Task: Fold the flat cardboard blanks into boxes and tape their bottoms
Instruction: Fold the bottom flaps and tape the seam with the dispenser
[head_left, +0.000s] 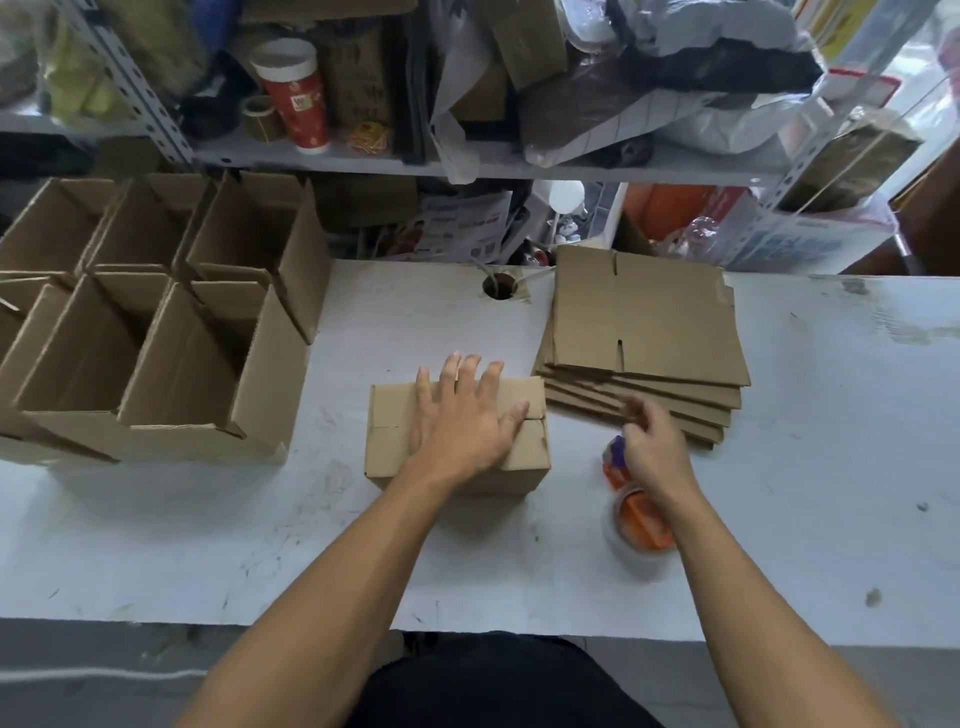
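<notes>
While the left hand (464, 415) presses the box (457, 436) flat-fingered, right hand (655, 446) over tape dispenser (638, 514) (fingers blurred, grip unclear).

right hand (655, 451) blurred (fingers perhaps curled)

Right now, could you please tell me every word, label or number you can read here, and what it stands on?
None can be read for certain.
Red cup on the shelf: a small emblem, blurred.
Printed leaflet behind the table: coloured text, too small.
White and blue carton at right: blue lettering, blurred.
Brown carton on the shelf: dark characters, illegible.
</notes>
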